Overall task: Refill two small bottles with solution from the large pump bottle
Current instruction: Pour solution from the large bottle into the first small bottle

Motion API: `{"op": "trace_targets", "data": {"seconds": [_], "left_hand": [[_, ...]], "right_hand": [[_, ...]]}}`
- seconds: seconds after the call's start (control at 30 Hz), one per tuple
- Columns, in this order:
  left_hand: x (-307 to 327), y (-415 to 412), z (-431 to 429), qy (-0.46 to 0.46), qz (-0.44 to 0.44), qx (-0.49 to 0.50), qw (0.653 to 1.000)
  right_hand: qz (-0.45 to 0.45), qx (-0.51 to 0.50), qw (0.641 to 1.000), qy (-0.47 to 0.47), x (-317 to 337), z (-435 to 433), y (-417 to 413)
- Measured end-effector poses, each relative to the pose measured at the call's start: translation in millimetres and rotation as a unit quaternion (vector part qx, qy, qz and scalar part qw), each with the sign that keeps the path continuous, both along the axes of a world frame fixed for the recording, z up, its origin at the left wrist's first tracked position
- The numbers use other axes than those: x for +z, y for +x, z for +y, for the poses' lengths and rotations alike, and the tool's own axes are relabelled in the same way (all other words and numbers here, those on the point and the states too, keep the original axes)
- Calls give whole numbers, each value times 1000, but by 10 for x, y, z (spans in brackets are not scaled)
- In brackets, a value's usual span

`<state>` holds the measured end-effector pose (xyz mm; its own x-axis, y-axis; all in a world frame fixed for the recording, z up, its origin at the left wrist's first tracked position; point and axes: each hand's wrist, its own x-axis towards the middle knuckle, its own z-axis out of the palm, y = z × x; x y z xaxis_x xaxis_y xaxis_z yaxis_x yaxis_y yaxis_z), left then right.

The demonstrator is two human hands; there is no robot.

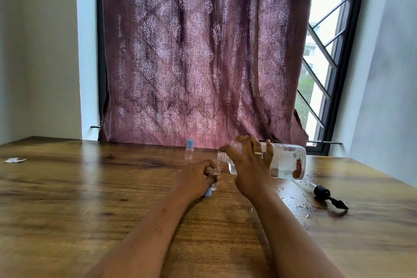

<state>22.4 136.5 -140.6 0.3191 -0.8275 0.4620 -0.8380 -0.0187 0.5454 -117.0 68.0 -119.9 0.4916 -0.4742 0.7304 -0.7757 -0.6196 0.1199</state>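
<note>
Left hand [194, 176] grips a small clear plastic bottle [215, 170]; right hand [250, 165] tips the large clear plastic bottle [286, 160] toward it. Pouring step, seemingly; mouths need aligning.

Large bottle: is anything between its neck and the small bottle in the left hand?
Nothing visible. The large bottle, tilted in the right hand, has its pumpless neck right by the top of the small bottle, which the left hand grips.

Two small bottles [189, 153] [216, 170], one large bottle [285, 161]
</note>
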Motion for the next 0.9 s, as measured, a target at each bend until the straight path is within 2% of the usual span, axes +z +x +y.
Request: {"op": "trace_targets", "data": {"seconds": [0.9], "left_hand": [[-13,10,-3,-1,12,-9,1000]], "right_hand": [[-15,7,1000,25,20,20,-24]]}}
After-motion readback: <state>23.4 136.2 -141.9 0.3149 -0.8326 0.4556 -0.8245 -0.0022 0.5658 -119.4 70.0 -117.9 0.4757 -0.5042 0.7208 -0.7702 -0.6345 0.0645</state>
